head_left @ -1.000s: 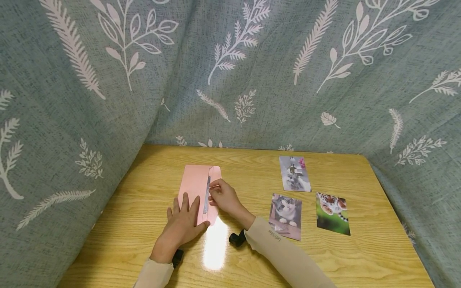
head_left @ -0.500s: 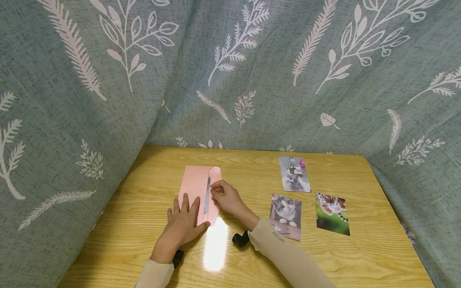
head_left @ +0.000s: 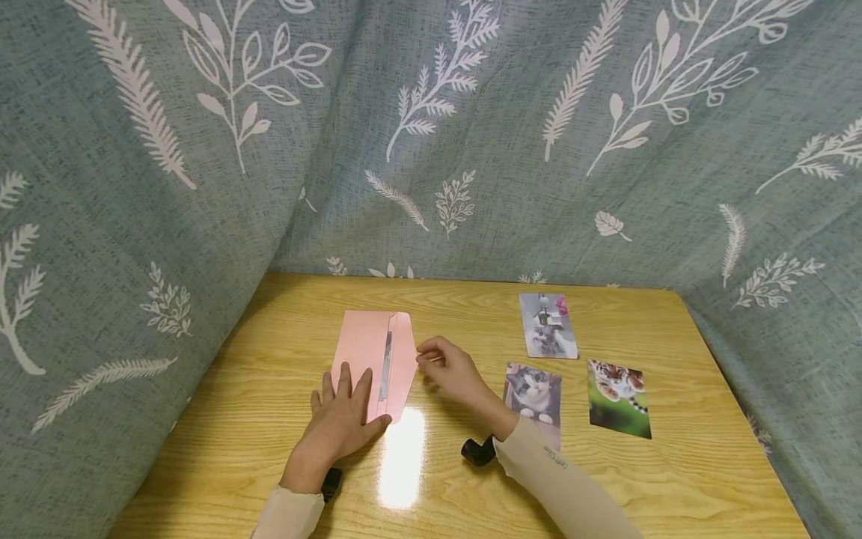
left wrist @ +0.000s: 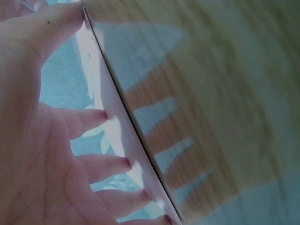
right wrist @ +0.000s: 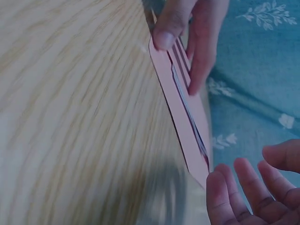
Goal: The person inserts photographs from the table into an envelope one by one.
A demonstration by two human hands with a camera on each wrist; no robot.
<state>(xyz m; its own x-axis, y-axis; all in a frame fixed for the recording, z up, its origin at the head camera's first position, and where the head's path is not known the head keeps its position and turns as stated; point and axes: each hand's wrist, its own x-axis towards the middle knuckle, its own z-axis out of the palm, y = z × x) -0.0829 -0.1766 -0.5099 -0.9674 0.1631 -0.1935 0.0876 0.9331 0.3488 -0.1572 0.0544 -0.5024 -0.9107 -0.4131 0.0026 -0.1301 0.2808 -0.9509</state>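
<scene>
A pink envelope [head_left: 360,333] lies on the wooden table with its flap [head_left: 404,355] folded out to the right. Inside its mouth shows the edge of a greyish picture card [head_left: 385,370], seen as a thin strip in the right wrist view too. My left hand [head_left: 340,419] rests on the envelope's near part, fingers spread, with fingertips on the paper in the left wrist view. Just off the flap's right edge is my right hand [head_left: 454,373]. Its fingers are loosely bent and the thumb stands apart from them in the right wrist view, holding nothing.
Several picture cards lie to the right: a grey kitten card [head_left: 548,329] at the back, a grey-and-white cat card [head_left: 535,397] partly under the right sleeve's outline, and a tiger cub card [head_left: 618,397]. A blue-green leaf-patterned curtain [head_left: 431,135] hangs behind the table.
My right hand has moved right, from the card at the envelope's mouth, across the flap to beyond its edge. The left hand, envelope and cards stay in place.
</scene>
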